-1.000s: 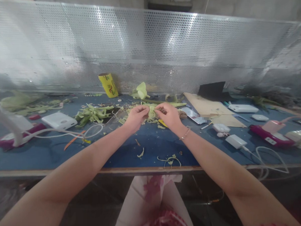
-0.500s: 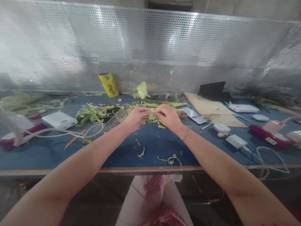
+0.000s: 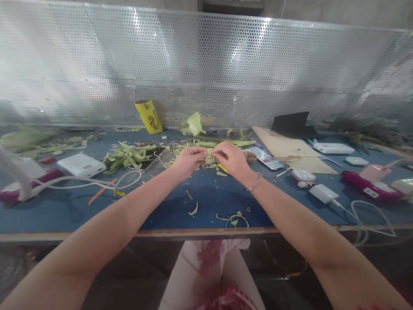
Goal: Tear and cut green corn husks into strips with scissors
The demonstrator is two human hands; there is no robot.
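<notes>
My left hand (image 3: 190, 160) and my right hand (image 3: 230, 158) meet fingertip to fingertip over the middle of the table. Pinched between them is a small pale green strip of plant (image 3: 209, 152), mostly covered by my fingers. Shreds of green leaf lie under and around both hands. Just behind them rest long green stalks (image 3: 227, 141). Left of my left hand is a heap of cut green strips (image 3: 130, 156), partly on a dark flat object (image 3: 155, 157). A yellow object (image 3: 222, 168) shows beneath my right hand, too hidden to name.
A yellow tube (image 3: 149, 117) leans against the perforated metal panel (image 3: 216, 60). White power banks, chargers and cables lie at left (image 3: 81, 164) and right (image 3: 324, 194), beside purple power strips (image 3: 371, 188). Cardboard (image 3: 278, 141) lies back right. The table's front edge (image 3: 207, 234) is near my lap.
Both hands stay almost where they were, still pinched together. My right hand has shifted very slightly.
</notes>
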